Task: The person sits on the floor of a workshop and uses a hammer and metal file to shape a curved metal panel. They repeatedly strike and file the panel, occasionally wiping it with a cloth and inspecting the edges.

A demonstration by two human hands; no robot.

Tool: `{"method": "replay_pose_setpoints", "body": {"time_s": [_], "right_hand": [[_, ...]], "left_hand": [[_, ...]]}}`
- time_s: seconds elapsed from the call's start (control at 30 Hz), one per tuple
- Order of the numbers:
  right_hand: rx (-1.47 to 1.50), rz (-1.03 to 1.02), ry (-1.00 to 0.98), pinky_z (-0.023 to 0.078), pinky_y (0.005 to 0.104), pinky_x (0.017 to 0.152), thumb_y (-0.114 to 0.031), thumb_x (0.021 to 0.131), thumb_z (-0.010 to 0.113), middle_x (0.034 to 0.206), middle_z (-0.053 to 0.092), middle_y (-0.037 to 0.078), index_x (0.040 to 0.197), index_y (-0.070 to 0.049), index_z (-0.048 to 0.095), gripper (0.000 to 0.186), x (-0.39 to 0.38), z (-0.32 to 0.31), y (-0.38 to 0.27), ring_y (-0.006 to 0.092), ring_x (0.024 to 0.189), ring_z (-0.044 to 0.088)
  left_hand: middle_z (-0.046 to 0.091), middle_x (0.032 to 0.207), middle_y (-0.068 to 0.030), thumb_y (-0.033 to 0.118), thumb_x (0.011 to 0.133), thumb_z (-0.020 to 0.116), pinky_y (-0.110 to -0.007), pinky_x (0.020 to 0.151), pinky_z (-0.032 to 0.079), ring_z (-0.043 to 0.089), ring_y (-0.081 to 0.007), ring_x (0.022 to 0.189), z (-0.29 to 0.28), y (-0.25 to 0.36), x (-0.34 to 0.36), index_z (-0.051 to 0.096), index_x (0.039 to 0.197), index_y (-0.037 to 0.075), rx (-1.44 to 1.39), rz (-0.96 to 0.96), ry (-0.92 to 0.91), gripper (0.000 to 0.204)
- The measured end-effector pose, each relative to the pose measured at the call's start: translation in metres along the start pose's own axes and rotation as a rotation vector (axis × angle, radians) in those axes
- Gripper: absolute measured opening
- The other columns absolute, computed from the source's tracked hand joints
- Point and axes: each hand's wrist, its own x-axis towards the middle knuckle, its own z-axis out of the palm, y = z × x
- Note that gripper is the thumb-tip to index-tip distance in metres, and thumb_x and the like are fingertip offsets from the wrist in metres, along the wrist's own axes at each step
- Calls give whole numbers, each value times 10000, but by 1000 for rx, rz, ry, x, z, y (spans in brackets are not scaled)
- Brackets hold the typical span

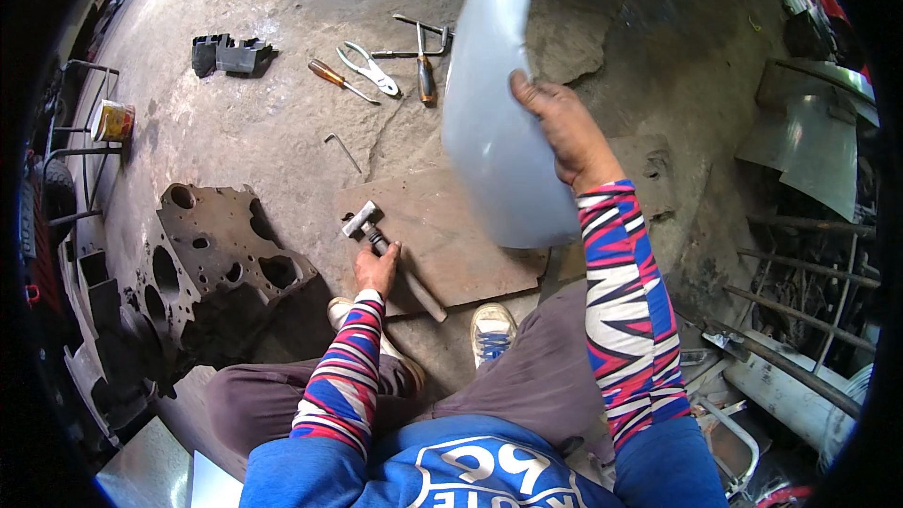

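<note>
We see a blue shirt and patterned arm sleeves.
Past the shirt's cuffs run jagged pink, blue, white and black shapes; on its front, a white emblem; beyond it, dusky purple trousers and pale, blue-laced sneakers.

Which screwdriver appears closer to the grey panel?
The screwdriver right of the pliers; the other screwdriver lies left of them, farther from the grey panel.

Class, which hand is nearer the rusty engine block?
Left. The left hand, on the hammer, is right of the engine block; the right hand, holding the grey panel, is farther right.
</note>
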Motion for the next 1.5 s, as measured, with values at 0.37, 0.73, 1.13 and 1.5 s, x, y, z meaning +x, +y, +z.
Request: {"method": "replay_pose_setpoints", "body": {"time_s": [0.37,0.73,1.13,1.5], "right_hand": [[728,-13,379,377,533,1129,-436,1047,523,1381,585,169,1406,-13,495,555,49,-21,-3,336,1276,562],[951,115,535,452,484,1088,-305,1032,589,1318,613,137,1333,-15,533,422,60,-18,13,305,1207,607],[826,77,585,457,435,969,0,791,622,1239,572,175,1114,54,602,328,53,-37,31,289,1053,574],[695,2,725,380,580,946,-44,894,686,1240,547,106,1195,-64,559,327,-4,-52,14,271,1140,513]], "left_hand": [[694,1080,-279,504,963,553,-502,923,505,660,-444,1053,-16,54,-35,683,1141,1,178,9,102,549],[672,1206,-133,682,961,493,-458,914,512,653,-305,1085,-67,170,-88,502,1406,60,-1507,94,-842,766],[701,1015,-153,601,1027,425,-356,664,543,703,-287,838,-89,200,-110,562,1276,88,-1310,35,-869,586],[687,844,-103,292,1005,597,-332,620,510,638,-196,675,-64,182,-100,625,1104,-26,-425,540,-17,334]]}}
